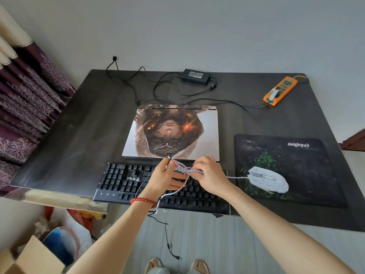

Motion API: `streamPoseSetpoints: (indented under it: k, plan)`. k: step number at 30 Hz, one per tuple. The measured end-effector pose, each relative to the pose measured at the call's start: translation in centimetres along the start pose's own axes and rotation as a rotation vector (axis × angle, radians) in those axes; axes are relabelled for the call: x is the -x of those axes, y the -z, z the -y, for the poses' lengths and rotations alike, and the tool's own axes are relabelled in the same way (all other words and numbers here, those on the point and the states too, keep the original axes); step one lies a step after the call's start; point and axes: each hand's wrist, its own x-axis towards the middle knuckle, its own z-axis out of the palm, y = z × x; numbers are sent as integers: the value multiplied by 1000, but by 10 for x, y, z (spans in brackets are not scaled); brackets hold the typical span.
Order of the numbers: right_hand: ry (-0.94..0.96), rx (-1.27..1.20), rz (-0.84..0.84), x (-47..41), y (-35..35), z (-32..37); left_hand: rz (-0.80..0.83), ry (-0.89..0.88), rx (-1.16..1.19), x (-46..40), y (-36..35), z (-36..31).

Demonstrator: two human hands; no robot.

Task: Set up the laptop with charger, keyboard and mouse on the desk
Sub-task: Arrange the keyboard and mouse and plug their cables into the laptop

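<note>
A closed laptop (173, 131) with a picture skin lies at the middle of the dark desk (83, 135). The black keyboard (122, 180) sits at the front edge below it, its dark cable hanging to the floor. A white mouse (268, 179) rests on the black mouse pad (296, 161) at the right. Its white braided cable (182, 170) is bundled above the keyboard. My left hand (164, 178) grips one end of the bundle and my right hand (209, 177) pinches the other. The charger brick (195, 76) lies at the back, its cables running to the laptop and the strip.
An orange power strip (280, 90) lies at the back right with a plug in it. A wall socket (114, 58) holds a black plug at the back left. Curtains (25, 99) hang at the left. A cardboard box (33, 258) and bags stand on the floor.
</note>
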Motion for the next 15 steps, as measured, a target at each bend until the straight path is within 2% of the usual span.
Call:
streamPoseSetpoints:
  k: [4,7,11,15]
  plan:
    - [5,-213,101,7,30,-15,-313,-77,-35,-9,22,7]
    - [-145,-506,40,16,51,-29,-439,13,99,-18,46,13]
    - [-419,-1256,-145,24,67,-37,-274,204,-83,-20,63,18]
    - [-516,-1746,-403,21,78,-38,-44,227,-334,-12,67,25]
